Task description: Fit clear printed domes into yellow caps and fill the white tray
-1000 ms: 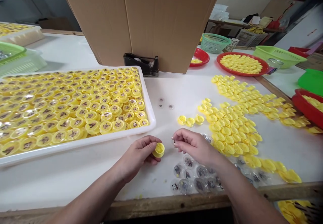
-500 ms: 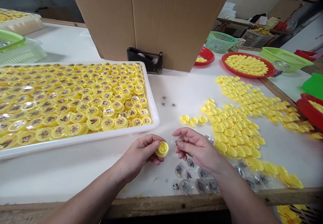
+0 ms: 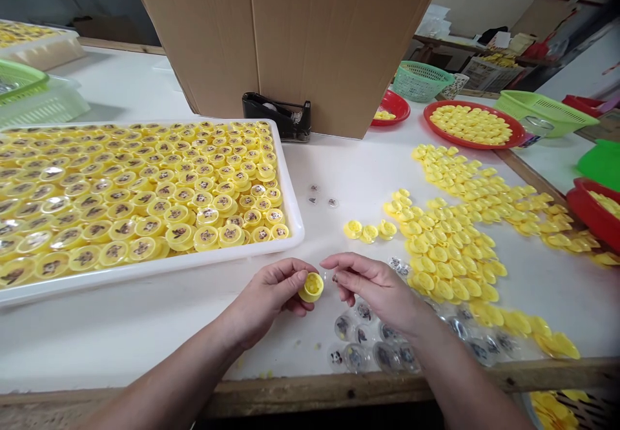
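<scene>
My left hand [image 3: 278,285] pinches a small round yellow plastic cup [image 3: 312,286], its hollow tilted up toward me. Close on its right, my right hand [image 3: 371,283] has thumb and fingers closed on a small clear disc [image 3: 330,277], seen nearly edge-on. A narrow gap parts the disc from the cup. Beneath and beside my right wrist lie several clear round covers [image 3: 356,356] with animal pictures. A few small printed discs [image 3: 400,265] sit just beyond that hand, and three more clear discs [image 3: 332,203] lie farther up the table.
At left stands a white tray [image 3: 296,223] filled with yellow pieces bearing animal pictures. Many yellow pieces [image 3: 440,249] spread over the right side. A black tape dispenser [image 3: 277,117] sits before a cardboard box [image 3: 310,42]. Red plates [image 3: 518,136] and green baskets [image 3: 421,81] stand behind.
My right hand has moved slightly left, bringing the clear disc nearer the cup and turning it more edge-on. My left hand holds the cup in nearly the same place.
</scene>
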Tool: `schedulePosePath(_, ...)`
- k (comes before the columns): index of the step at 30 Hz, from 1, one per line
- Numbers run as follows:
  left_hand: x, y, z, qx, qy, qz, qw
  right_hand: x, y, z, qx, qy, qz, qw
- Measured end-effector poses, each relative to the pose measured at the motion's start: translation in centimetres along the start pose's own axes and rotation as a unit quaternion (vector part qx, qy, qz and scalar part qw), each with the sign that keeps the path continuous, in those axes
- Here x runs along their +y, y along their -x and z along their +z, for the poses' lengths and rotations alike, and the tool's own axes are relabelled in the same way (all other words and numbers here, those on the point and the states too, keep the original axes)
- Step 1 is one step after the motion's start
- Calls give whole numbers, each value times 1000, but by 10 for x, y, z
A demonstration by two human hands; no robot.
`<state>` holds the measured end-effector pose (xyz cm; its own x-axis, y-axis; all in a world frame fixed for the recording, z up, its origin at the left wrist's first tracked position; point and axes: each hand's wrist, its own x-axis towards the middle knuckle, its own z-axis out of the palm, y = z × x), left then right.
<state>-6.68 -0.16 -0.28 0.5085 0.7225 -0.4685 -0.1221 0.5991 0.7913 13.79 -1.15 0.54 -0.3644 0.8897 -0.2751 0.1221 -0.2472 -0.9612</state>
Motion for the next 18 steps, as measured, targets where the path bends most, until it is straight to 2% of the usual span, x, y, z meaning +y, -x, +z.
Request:
schedulePosePath(7, -1, -1, 0, 16, 2, 2, 1000, 1, -5, -4, 9, 6, 25, 1000)
schedulePosePath(9, 0, -1, 1, 16, -4, -1, 1000, -2, -10, -8, 33, 34, 22, 999)
schedulePosePath(11, 0, -1, 2, 13, -11, -5, 1000, -10, -20, -15, 88, 94, 2, 992)
schedulePosePath(14, -1, -2, 3, 8, -23, -7, 1000, -27, -50, -23, 167, 254, -20, 953)
schedulePosePath(16, -1, -3, 3, 9, -29, -5, 1000, -37, -77, -25, 174, 335, -13, 926)
schedulePosePath(18, -1, -3, 2, 12, -33, -1, 999, -45, -102, -25, 176, 371, -6, 912)
